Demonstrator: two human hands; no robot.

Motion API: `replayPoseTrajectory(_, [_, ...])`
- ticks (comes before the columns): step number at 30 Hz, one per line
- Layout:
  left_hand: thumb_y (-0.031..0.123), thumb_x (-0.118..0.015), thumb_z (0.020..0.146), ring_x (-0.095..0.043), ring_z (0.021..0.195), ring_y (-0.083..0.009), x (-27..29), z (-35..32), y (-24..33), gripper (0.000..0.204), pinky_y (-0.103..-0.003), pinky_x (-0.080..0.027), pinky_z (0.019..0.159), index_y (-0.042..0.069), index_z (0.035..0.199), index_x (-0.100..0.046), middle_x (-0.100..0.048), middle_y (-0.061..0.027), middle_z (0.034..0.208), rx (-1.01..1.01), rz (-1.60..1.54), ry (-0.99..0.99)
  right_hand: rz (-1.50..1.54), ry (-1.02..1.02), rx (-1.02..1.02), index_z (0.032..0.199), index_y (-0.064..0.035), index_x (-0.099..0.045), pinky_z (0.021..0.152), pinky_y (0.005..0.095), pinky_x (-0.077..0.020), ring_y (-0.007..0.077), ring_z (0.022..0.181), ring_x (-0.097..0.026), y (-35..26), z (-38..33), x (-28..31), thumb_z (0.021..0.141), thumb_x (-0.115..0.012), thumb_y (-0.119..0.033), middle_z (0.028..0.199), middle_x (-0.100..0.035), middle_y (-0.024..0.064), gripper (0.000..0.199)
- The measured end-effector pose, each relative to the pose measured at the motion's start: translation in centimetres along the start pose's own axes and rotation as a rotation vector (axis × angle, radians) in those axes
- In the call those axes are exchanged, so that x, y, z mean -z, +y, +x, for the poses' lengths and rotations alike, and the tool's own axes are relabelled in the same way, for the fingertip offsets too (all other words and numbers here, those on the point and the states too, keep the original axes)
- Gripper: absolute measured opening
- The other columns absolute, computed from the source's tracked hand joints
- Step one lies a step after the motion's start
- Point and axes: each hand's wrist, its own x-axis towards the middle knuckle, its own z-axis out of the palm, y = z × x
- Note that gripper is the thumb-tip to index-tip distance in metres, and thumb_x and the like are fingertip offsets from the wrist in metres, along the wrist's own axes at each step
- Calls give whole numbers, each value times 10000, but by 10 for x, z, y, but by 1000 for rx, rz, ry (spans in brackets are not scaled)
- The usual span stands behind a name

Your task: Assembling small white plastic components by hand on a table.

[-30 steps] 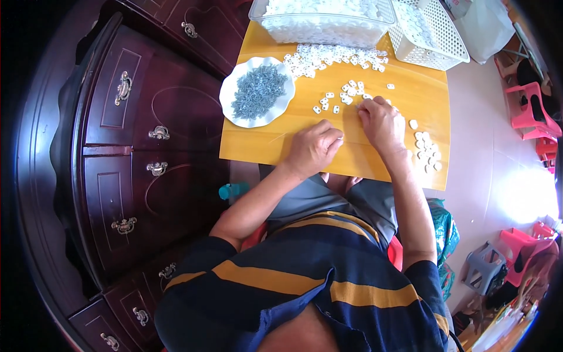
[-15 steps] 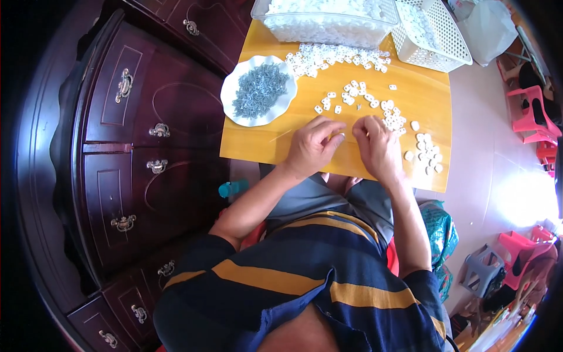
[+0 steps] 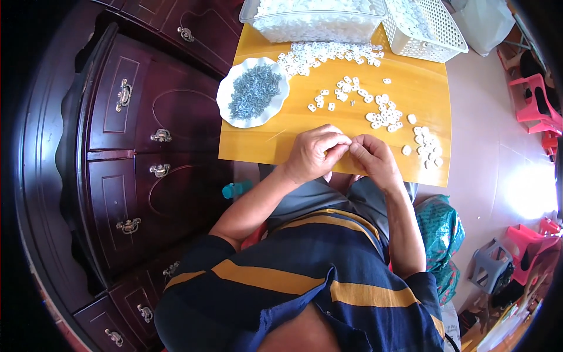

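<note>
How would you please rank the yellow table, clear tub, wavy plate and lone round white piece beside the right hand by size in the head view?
Yellow table
Clear tub, cut by the picture's top edge
Wavy plate
Lone round white piece

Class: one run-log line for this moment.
left hand: pinched; right hand: pinched, meeting left; contents: unclear; scalloped white dish: blue-grey pieces

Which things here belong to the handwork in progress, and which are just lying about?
Part of the work, it seems:
left hand and right hand, fingertips close together
loose white pieces on the table
plate of grey-blue pieces
clear bin and white basket, both holding white pieces

Apparently just about:
dark cabinet
green bag
pink chairs
grey stool
</note>
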Motion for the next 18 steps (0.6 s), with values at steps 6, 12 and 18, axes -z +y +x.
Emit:
replayPoseTrajectory(6, [-84,-731,840,-682,716,-234,-3,0,2,137,-325,-536,623,4,941,-702,-689,-108,848,-16,24,30,84,-37,-70,1005,-16,-685,601,216,-406,32,686,-486,-10,-4,2,1028,-672,-226,788,-595,-50,212])
replayPoseTrajectory(12, [-38,-730,880,-644,674,-175,-9,-2,1,57,-293,-506,611,-1,913,-704,-680,-96,825,157,-79,23,11,43,3,1007,-11,-687,602,220,-420,39,693,-510,-1,-5,1,1020,-674,-208,800,-620,-41,198])
replayPoseTrajectory(18, [-4,-714,904,-627,661,-228,-9,-1,0,38,-329,-491,604,10,905,-679,-642,-109,789,118,-35,-11,-50,82,50,990,-26,-659,568,203,-374,27,654,-461,1,-6,-4,1039,-645,-201,766,-560,-59,183])
